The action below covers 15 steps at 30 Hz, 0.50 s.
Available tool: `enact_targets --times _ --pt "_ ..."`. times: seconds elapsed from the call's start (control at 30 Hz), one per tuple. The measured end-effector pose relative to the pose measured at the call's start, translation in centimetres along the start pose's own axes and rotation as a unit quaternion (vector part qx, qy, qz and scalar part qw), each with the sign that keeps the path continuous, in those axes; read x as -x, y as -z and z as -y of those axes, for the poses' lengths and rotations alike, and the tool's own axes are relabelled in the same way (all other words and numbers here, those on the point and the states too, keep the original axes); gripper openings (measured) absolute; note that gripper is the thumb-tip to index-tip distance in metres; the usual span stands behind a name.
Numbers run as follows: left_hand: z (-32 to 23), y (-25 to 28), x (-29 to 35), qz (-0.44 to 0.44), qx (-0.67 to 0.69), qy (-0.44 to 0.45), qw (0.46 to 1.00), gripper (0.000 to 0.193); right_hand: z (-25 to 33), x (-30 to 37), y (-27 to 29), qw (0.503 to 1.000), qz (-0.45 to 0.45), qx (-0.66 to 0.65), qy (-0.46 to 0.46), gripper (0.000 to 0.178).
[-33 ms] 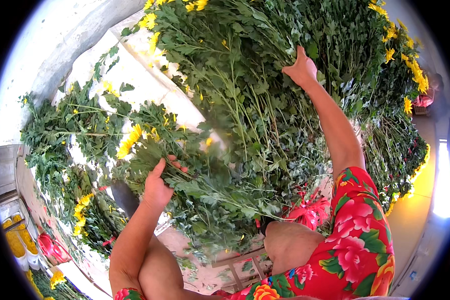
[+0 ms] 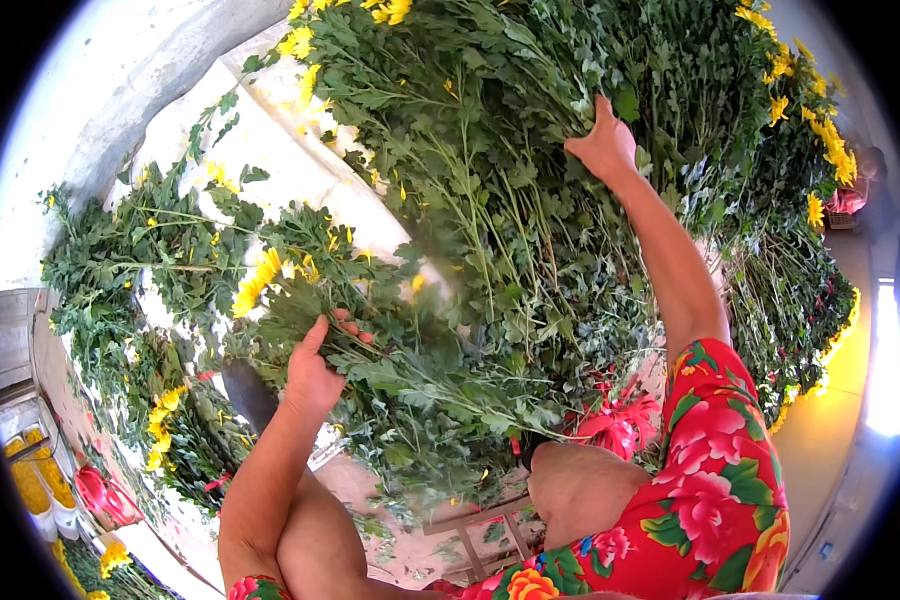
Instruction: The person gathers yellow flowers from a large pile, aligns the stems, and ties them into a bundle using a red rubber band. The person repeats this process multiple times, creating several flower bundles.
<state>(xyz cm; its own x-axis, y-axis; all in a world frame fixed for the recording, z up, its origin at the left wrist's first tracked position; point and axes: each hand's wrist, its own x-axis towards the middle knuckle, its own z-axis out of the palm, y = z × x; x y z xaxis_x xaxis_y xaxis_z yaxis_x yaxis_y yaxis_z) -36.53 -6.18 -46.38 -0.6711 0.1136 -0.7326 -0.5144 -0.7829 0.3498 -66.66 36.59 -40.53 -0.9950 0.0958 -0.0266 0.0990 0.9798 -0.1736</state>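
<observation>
Low at left of centre, my left hand (image 2: 317, 375) is wrapped round a small bunch of yellow chrysanthemums (image 2: 258, 283), with its thumb on top and its fingertips showing past the stems. The yellow heads point left and the leafy stems trail off to the right. My right arm stretches out to a big heap of leafy chrysanthemum stems (image 2: 510, 190). On that heap rests my right hand (image 2: 608, 150), thumb and forefinger spread apart among the leaves; its other fingers are hidden.
More cut stems (image 2: 160, 250) lie on a white surface at the left. Red ribbon-like strips (image 2: 620, 425) sit beside my knee. At lower left are red shoes (image 2: 105, 495) and a flower bunch (image 2: 115, 558). A pale wall (image 2: 80, 130) bounds the far left.
My right hand has shifted very slightly toward me over the heap. My left hand keeps its hold on the chrysanthemums.
</observation>
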Motion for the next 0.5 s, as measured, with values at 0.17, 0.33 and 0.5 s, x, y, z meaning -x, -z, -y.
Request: enact_targets --times 0.17,0.33,0.5 --pt "-0.8 0.0 1.4 0.000 -0.001 -0.030 1.000 0.035 1.2 9.5 1.8 1.000 -0.003 -0.004 0.029 0.095" --pt "-1.0 1.4 2.7 0.030 0.001 -0.061 0.998 0.036 3.5 16.8 -0.6 0.986 0.107 0.128 0.027 0.114" --pt "-1.2 1.3 3.1 0.037 0.001 -0.058 0.998 0.036 2.6 18.8 -5.9 0.980 0.078 0.170 0.072 0.111"
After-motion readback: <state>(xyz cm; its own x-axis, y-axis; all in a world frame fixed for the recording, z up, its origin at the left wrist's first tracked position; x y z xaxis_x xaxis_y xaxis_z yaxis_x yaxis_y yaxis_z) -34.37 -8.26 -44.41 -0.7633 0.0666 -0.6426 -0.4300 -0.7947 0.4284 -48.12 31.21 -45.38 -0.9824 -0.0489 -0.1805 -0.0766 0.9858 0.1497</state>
